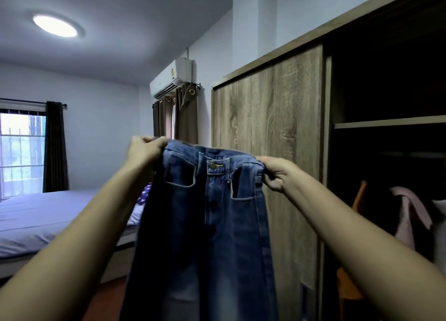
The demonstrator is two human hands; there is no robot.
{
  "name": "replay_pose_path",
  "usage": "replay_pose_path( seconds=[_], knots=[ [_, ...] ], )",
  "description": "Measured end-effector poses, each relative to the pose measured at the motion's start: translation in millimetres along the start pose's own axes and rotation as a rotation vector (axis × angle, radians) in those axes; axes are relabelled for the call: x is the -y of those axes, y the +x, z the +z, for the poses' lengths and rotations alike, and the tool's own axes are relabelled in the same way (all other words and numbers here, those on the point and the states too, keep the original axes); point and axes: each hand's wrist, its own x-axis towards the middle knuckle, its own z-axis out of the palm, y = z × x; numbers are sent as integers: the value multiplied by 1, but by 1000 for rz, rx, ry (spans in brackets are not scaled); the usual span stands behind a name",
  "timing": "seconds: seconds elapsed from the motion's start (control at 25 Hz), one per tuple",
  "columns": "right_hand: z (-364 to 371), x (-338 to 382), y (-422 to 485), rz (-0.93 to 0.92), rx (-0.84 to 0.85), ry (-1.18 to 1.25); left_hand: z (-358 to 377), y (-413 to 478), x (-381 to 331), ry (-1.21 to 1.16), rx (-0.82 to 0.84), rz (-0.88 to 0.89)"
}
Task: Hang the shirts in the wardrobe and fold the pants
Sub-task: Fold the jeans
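Holding jeans (pixel 207 224) up by waistband, left hand (pixel 144 151) and right hand (pixel 275 173) each pinching corner. Tip: bring corners together, legs stacked, then lay on bed (pixel 48 219) at left.

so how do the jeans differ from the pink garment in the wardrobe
The jeans are blue denim; the pink garment is pale pink cloth. The jeans are held up in front of the wardrobe door, the left hand and right hand each with a grip on the waistband; the pink garment hangs inside the open section, untouched. Both hang unfolded.
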Motion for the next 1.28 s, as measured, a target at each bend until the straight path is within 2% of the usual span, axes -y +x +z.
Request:
replay_pose_path(
  seconds=[0.12, 0.28, 0.36, 0.48, 0.56, 0.64, 0.72, 0.8, 0.84, 0.88, 0.92, 1.0, 1.12, 1.16, 1.2, 1.28],
  knots=[
    [41, 12, -3, -175, -35, 113, 29, -26, -25, 5, 56, 192],
    [80, 17, -18, -277, -24, -7, 48, -50, -41, 285, 43, 434],
    [83, 25, -25, -235, 62, -9, 46, -58, -44, 231, 184, 413],
    [69, 40, -34, -126, 347, 111, 30, -64, -49, 43, 504, 366],
    [61, 44, -44, -140, 498, 160, 25, -59, -51, 133, 458, 483],
    [60, 48, -53, -198, 545, 138, 28, -56, -57, 215, 291, 597],
    [56, 45, -51, -403, 461, -28, 29, -56, -66, 63, 221, 556],
    [44, 41, -40, -752, 127, -429, 26, -57, -74, -157, 228, 452],
    [36, 38, -35, -827, -15, -564, 22, -57, -76, -249, 252, 404],
    [30, 33, -31, -812, -21, -612, 15, -52, -76, -316, 277, 352],
    [26, 27, -29, -760, 44, -610, 9, -50, -76, -356, 302, 302],
    [27, 18, -23, -765, 47, -645, 1, -47, -68, -286, 288, 222],
    [31, 10, -24, -836, -145, -729, 8, -59, -53, 1, 323, 146],
    [30, 6, -25, -843, -178, -775, 11, -62, -48, 146, 286, 185],
    [27, 2, -26, -838, -165, -822, 11, -62, -43, 295, 177, 242],
    [24, 4, -30, -844, -77, -877, 5, -61, -43, 442, -4, 385]
  ],
)
